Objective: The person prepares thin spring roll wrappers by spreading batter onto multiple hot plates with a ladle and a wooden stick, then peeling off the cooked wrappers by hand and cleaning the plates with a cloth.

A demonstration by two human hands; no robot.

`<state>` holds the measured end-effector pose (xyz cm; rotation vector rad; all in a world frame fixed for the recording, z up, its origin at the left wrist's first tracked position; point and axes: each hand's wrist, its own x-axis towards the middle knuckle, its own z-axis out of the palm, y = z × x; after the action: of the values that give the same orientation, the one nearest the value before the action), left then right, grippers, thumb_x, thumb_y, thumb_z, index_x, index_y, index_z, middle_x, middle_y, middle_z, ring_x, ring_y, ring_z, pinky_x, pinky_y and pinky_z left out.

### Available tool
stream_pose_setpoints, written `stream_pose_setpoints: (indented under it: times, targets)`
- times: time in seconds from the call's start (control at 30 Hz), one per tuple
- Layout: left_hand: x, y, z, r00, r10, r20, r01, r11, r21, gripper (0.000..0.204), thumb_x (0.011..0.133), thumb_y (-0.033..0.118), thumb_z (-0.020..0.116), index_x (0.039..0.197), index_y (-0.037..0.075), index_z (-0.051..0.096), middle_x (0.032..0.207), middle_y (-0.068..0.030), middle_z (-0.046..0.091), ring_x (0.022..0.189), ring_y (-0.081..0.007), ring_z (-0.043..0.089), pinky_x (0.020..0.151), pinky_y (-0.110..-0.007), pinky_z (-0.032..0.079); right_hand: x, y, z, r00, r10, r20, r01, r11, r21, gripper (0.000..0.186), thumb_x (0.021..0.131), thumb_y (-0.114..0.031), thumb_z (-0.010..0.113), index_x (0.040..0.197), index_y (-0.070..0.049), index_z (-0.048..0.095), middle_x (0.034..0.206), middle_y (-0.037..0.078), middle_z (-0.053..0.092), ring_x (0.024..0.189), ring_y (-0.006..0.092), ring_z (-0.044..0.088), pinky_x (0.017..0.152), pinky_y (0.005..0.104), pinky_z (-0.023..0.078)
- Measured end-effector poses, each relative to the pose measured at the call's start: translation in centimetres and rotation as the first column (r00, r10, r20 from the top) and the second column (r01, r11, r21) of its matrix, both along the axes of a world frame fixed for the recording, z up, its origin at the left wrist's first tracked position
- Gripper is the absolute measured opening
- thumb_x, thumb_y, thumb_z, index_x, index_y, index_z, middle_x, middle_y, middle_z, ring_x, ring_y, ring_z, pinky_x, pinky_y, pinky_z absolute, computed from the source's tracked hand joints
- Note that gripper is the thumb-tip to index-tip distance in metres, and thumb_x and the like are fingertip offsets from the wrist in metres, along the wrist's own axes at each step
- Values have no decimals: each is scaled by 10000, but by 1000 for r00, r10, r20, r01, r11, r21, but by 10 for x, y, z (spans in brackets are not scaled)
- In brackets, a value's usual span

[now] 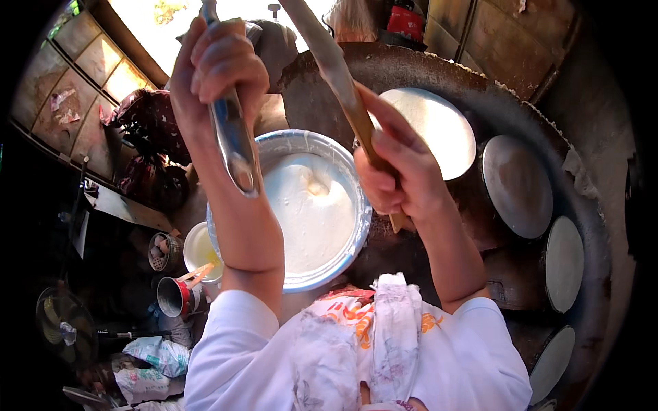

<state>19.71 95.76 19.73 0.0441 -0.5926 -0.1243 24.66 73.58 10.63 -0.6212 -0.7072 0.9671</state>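
My left hand (226,68) is raised and wrapped round a shiny metal handle (236,154); the working end of this tool lies beyond the upper edge. My right hand (404,161) grips a long wooden stick (343,82), which slants up and left out of view. Below and between my forearms stands a wide tub (363,236) with a bluish-white rim. White batter (308,219) fills much of it, with a raised swirl near its middle. Right of the tub, nearest my right hand, a round pan holds a pale, flat layer (439,133).
A large round metal stand (582,178) curves along the right. It carries a grey disc (517,185) and pale discs (564,264). At left are a bowl of eggs (161,248), a white bucket (195,243), a red can (171,298), a fan (65,329) and plastic bags (154,356).
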Motion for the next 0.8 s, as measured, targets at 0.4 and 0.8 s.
stream_pose_setpoints:
  times: [0.4,0.8]
  targets:
    - [-70,44,-177,716,59,-696,-28,998,55,432,1033,362,407,688,103,409,553,26,371,396,-62,329,347,-226,312,-26,-42,-156,969,-103,-224,2,912,-411,479,1017,-202,426,1481,-175,311,563,17,422,361,76,322,321,223,283]
    - [75,-125,-152,708,-511,-488,568,822,-37,410,1035,340,390,693,114,378,531,38,322,410,-71,341,387,-226,347,-17,-168,-97,690,-710,140,706,618,-347,449,1008,-176,437,1442,-87,366,677,69,576,441,72,465,435,205,400]
